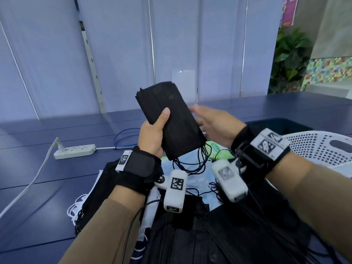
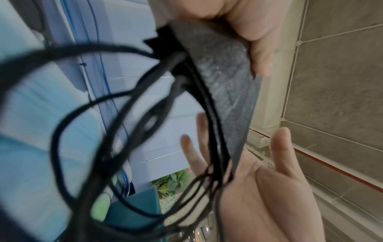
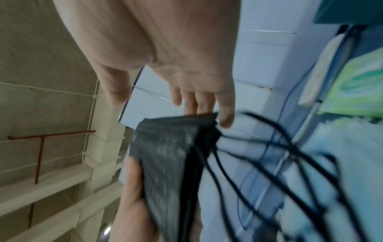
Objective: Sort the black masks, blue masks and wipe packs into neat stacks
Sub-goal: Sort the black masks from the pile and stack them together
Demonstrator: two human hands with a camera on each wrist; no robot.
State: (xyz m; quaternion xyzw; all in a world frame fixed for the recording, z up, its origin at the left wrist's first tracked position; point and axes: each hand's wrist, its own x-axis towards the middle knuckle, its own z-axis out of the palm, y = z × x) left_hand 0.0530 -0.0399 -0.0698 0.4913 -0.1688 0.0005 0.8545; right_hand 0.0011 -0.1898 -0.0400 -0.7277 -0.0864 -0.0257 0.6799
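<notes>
left hand (image 1: 152,136): gripping stack of black masks (image 1: 169,121), thumb on top, ear loops (image 1: 192,161) dangling | right hand (image 1: 215,126): fingers spread, holding nothing, just beside stack

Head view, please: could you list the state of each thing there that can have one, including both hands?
Bundle of black fabric masks: held up off the table, ear loops dangling.
Left hand: grips the bundle, thumb on top.
Right hand: open beside the bundle, holding nothing.
Green wipe pack: lying on the table, partly hidden.
White perforated plastic basket: on the table; contents cannot be told.
White power strip: one plug inserted.
</notes>
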